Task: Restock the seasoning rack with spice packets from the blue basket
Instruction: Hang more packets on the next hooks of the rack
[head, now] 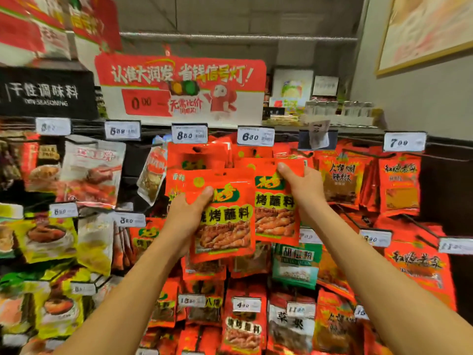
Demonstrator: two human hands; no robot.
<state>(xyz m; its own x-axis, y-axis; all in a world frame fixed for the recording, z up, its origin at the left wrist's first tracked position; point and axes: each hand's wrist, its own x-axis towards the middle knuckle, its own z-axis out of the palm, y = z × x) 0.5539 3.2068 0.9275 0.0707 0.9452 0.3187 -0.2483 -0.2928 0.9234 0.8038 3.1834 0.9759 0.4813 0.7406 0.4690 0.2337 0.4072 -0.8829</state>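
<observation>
Red banner [180, 73] above the hands reads 认准大润发 省钱信号灯!, with 0.00 and 无需比价 below; black sign [43, 94] up left reads 干性调味料 / DRY SEASONING. Price tags along the rail over the hands: 8.80 [189, 134], 6.80 [255, 136], and 7.00 [404, 142] far right. Packet in left hand [224, 221] reads 烧烤蘸料; packet in right hand [276, 203] shows 烤蘸料.
</observation>
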